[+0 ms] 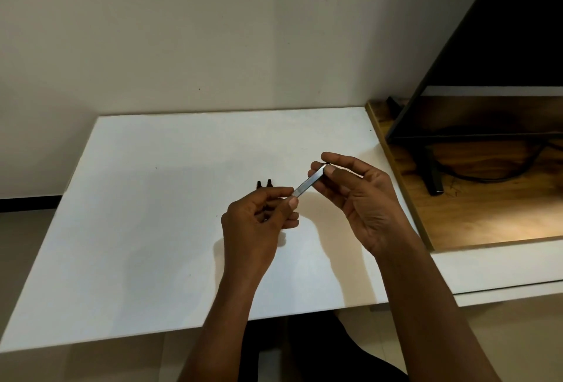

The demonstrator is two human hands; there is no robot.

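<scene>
A thin flat metal strip (307, 183) is held in the air above the white table (152, 214), slanting up to the right. My left hand (259, 223) pinches its lower end between thumb and forefinger, and something small and dark shows inside that hand's curled fingers. My right hand (356, 198) pinches the strip's upper end between thumb and fingertips, palm facing me. Two small black pieces (264, 184) stand side by side on the table just behind my left hand.
A white wall rises behind the table. To the right lies a wooden surface (487, 214) with a large dark screen (502, 46) on a black stand (432, 174) and a cable. The table's front edge runs near my forearms.
</scene>
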